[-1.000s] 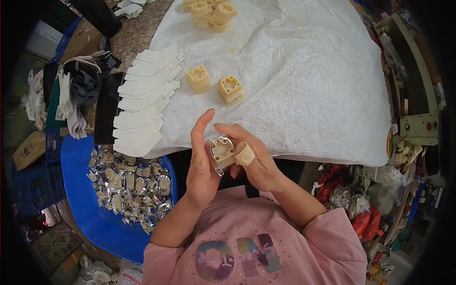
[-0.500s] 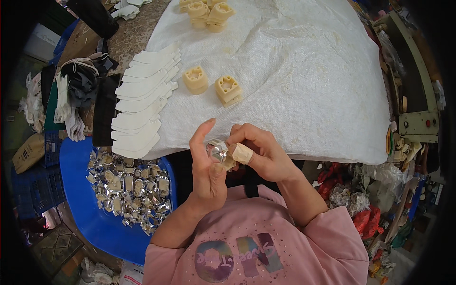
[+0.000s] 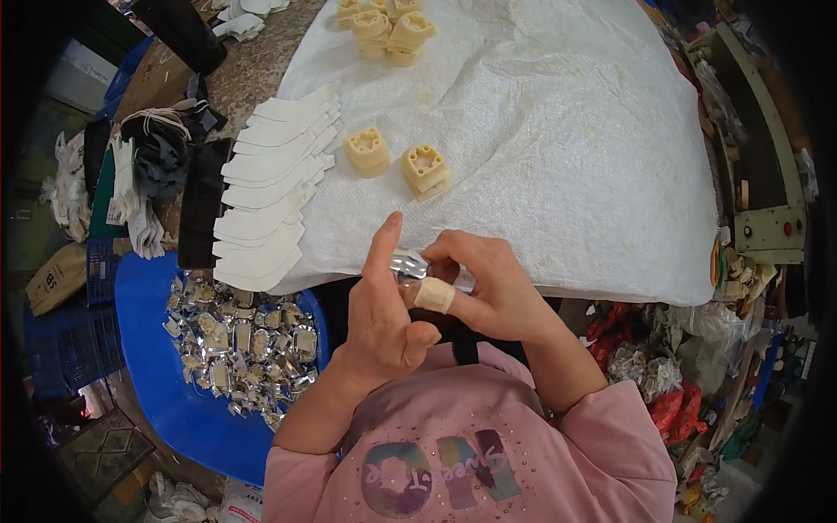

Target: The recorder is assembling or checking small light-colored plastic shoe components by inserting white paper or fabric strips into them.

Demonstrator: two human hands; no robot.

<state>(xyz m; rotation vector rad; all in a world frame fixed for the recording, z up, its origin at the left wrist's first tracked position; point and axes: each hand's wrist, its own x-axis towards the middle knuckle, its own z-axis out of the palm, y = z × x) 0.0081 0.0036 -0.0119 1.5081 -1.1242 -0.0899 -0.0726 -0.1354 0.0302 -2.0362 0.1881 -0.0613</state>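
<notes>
A small shiny silver piece is held between my two hands, just in front of the table's near edge. My left hand bears against it from the left, with the index finger pointing up and the thumb held away; its other fingers are hidden. From the other side, my right hand pinches the piece with bent fingers and thumb. A cream wrap covers the right thumb's tip. Beyond the hands, two cream plastic blocks with holes, a left one and a right one, stand on the white woven sheet.
White cut pieces lie fanned in an overlapping row on the left. Below them a blue tub holds several silver-and-cream pieces. More cream blocks cluster at the far edge. Plastic bags are heaped on the right.
The silver piece has turned between my hands, hiding its cream part. My left thumb has come off it and swung down to the right. The view has shifted slightly.
</notes>
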